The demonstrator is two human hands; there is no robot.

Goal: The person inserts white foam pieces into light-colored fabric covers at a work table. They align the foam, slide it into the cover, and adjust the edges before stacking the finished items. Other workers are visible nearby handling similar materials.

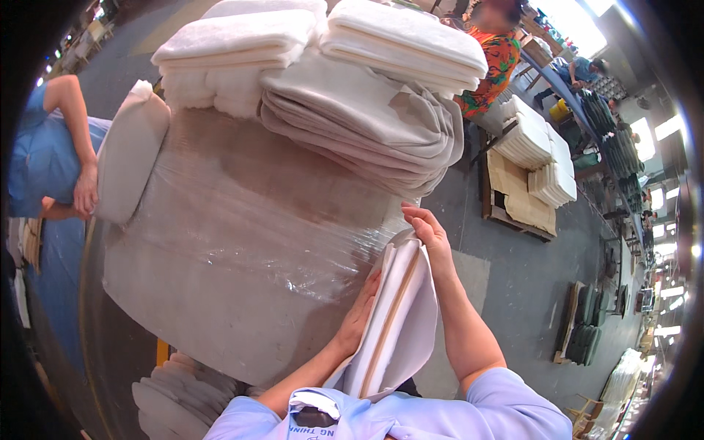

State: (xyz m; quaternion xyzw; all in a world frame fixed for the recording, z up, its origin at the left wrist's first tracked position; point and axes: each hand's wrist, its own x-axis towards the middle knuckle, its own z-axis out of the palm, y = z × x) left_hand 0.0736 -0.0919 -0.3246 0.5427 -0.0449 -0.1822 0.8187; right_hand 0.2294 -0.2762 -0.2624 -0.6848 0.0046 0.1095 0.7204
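Observation:
A pale grey cushion cover [422, 323] stands on edge against my body, with white padding [402, 282] inside and a brown strip running lengthwise along the opening. My left hand [359, 315] presses its left side with fingers extended and steadies it. At the far end my right hand [427, 231] holds the upper edge, its fingers bent over the corner. The cushion is held between both hands at the right front of a large table [242, 220] covered in clear plastic. Part of my left fingers is hidden behind the cover.
Grey covers [359, 125] lie piled at the table's far side, next to stacked white pads [235, 40]. At the left, a person in blue [51, 147] holds a grey cushion [132, 158]. More grey pieces [180, 396] sit below the near edge. A pallet [517, 202] bears white pads at right.

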